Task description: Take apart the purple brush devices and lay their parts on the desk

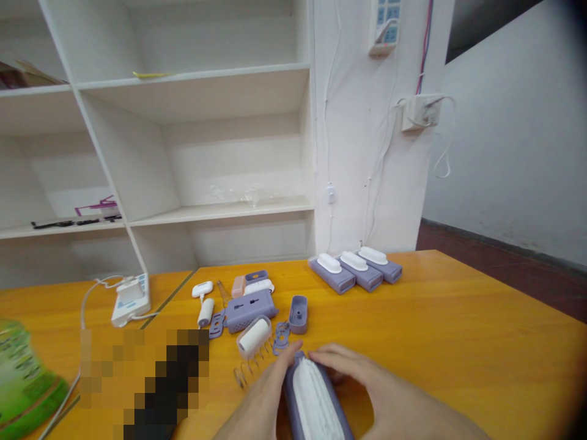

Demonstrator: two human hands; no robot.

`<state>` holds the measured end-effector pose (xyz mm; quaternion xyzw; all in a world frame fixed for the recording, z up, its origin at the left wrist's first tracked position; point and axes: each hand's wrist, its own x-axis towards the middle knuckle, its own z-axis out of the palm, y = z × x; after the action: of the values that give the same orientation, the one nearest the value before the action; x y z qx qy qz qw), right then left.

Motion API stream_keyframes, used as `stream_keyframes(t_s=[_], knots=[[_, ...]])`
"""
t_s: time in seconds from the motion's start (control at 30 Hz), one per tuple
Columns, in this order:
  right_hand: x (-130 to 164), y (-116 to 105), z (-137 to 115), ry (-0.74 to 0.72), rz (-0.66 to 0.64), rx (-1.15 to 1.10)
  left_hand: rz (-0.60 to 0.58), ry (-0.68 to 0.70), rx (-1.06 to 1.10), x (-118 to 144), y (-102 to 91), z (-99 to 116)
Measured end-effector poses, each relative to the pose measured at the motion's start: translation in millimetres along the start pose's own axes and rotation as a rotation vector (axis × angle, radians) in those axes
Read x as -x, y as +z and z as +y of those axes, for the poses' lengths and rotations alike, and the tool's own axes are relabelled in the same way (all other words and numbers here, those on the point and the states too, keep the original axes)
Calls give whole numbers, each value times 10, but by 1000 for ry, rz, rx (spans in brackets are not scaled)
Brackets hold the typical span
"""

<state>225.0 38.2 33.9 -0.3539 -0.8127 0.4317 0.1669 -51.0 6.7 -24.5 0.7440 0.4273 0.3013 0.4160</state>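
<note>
head view: white shelving (192,122) behind, mostly bare, white wall with power strips (386,24) and cables to the right, orange wooden surface (458,330) in front.

at the bottom edge, a purple case with a white ribbed brush insert (316,400), lying lengthwise on the surface between both hands. left hand (261,397) against its left side, fingers (287,363) reaching to the far end; right hand (367,385) laid over its right side, fingers (328,354) curled toward the same end. fingers of both hands pressed against the case rather than spread wide, apparently clasping it from both sides; exact grip underneath not visible.

further back on the surface, three finished-looking purple units with white tops (355,269), side by side and touching. nearer, loose parts well apart from those: a purple perforated shell (251,310), a small purple cap (298,313), a white roller (254,337), a metal spring (250,363), a small white handle piece (202,289), a pink and white brush bit (251,284). white power strip (132,299) to the left, green bottle (22,379) at the far left edge.

judging by this: three units seemingly done, a fourth in hand and looking nearly closed up, parts for at least one more unassembled.
</note>
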Motion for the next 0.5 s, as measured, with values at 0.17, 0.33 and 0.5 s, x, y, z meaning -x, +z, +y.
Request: stream_keyframes(t_s=[0.17,0.33,0.5], knots=[[30,12,-67,74,-5,88,-22,-8,-132,6,18,68],[34,47,-59,0,-19,46,-3,9,-152,35,25,162],[28,96,79,-5,2,49,44,1,-134,30,63,66]])
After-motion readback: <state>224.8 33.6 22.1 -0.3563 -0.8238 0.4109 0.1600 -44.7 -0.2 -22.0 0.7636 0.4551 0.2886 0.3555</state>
